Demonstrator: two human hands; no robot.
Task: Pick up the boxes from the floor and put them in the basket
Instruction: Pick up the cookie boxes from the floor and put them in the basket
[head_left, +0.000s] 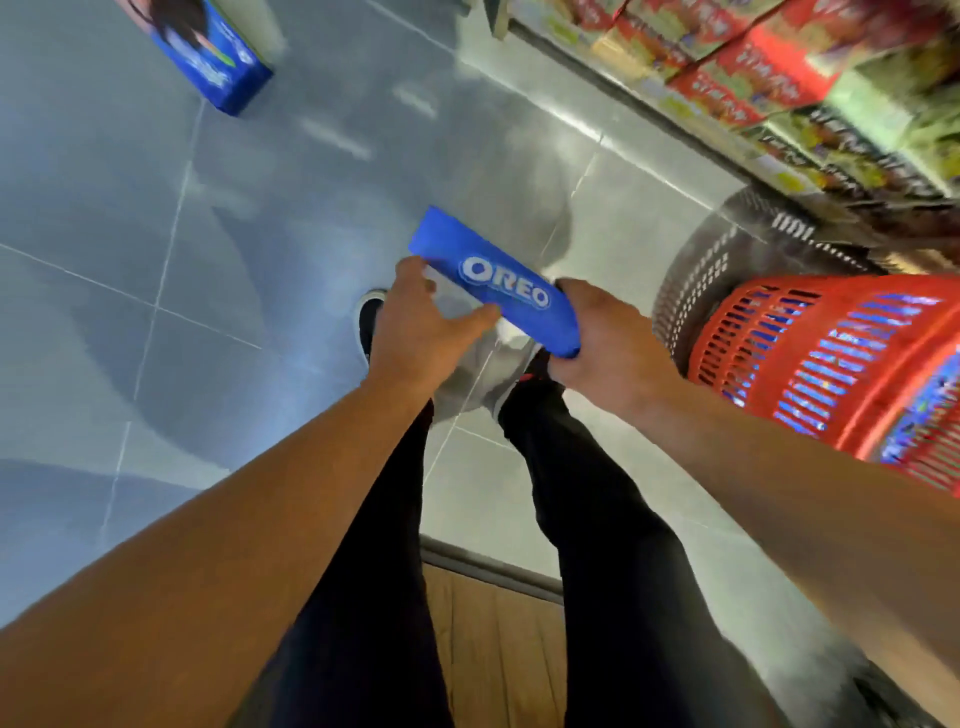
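Both hands carry one blue Oreo box (498, 283) at centre frame, above the floor (104, 208): left hand (415, 327) loosely cupped at its upper end, right hand (602, 338) clamped on its lower end. Red basket (810, 364), right of frame, already shows blue through its slats. Second blue box (213, 57), upper left, lies on the floor. Risk: the loose left-hand hold lets the box tilt or slip short of the rim. Arms extended forward and down.

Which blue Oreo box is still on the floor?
The far Oreo box, lying on the tiles at upper left. The other Oreo box is held by the left hand and right hand.
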